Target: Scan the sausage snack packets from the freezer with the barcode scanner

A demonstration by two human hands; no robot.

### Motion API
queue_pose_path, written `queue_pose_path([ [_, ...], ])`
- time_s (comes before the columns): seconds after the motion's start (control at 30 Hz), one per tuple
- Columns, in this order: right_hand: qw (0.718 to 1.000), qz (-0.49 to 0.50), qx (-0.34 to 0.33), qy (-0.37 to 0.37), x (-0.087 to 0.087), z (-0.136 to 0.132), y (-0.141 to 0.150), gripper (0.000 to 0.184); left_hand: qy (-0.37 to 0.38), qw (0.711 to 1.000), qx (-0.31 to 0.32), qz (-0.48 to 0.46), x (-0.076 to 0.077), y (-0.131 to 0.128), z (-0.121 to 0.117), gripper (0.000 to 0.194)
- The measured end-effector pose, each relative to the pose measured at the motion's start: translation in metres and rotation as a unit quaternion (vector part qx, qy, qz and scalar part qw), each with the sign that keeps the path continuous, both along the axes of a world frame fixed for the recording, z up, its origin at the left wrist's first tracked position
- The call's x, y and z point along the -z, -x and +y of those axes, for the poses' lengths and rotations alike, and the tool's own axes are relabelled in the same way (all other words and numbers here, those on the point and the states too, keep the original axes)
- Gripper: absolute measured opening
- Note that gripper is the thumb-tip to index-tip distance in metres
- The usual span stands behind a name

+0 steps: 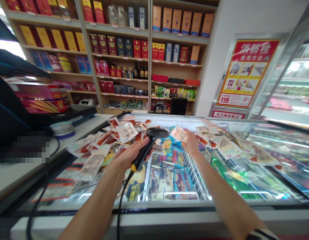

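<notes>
My left hand (pixel 131 154) is wrapped round the handle of a black barcode scanner (pixel 157 132) with a yellow band at its base and a cable hanging down. Its head points to the right. Beside it, my right hand (pixel 191 144) pinches a small clear-and-white snack packet (pixel 179 133) held up near the scanner's head. A pile of vacuum-packed snacks (pixel 126 132) in clear and reddish wrappers lies to the left on the freezer's glass top. Another heap of similar packets (pixel 228 146) lies to the right of my right hand.
Below the glass, the chest freezer (pixel 169 202) holds ice cream packs (pixel 167 176) in wire baskets. A counter (pixel 9 178) with a tape roll (pixel 62 129) and dark equipment runs along the left. Shelves (pixel 116 63) of boxed bottles stand behind, with a red-and-yellow poster (pixel 247 73) on the wall.
</notes>
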State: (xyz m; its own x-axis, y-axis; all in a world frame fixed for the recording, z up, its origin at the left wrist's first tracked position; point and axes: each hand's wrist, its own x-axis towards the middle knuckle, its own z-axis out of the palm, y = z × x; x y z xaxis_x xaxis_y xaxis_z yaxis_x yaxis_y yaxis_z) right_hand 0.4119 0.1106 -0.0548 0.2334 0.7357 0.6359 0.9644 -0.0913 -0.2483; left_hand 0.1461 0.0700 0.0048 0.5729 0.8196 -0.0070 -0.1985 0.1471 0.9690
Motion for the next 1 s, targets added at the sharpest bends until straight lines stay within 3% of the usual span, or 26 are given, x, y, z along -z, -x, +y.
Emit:
queue_pose_path([
  [0.3, 1.0, -0.005, -0.029, 0.007, 0.0, 0.002, -0.013, 0.053, -0.005, 0.999, 0.036, -0.025, 0.002, 0.003, 0.003, 0.032],
  [0.53, 0.999, -0.005, -0.039, 0.021, -0.001, 0.002, -0.007, 0.052, -0.004, 0.999, 0.021, -0.04, 0.001, -0.001, 0.002, 0.032],
  [1.0, 0.996, 0.068, -0.005, -0.063, 0.008, 0.004, 0.018, 0.05, 0.063, 0.992, 0.002, -0.105, 0.002, -0.012, 0.0, 0.03],
])
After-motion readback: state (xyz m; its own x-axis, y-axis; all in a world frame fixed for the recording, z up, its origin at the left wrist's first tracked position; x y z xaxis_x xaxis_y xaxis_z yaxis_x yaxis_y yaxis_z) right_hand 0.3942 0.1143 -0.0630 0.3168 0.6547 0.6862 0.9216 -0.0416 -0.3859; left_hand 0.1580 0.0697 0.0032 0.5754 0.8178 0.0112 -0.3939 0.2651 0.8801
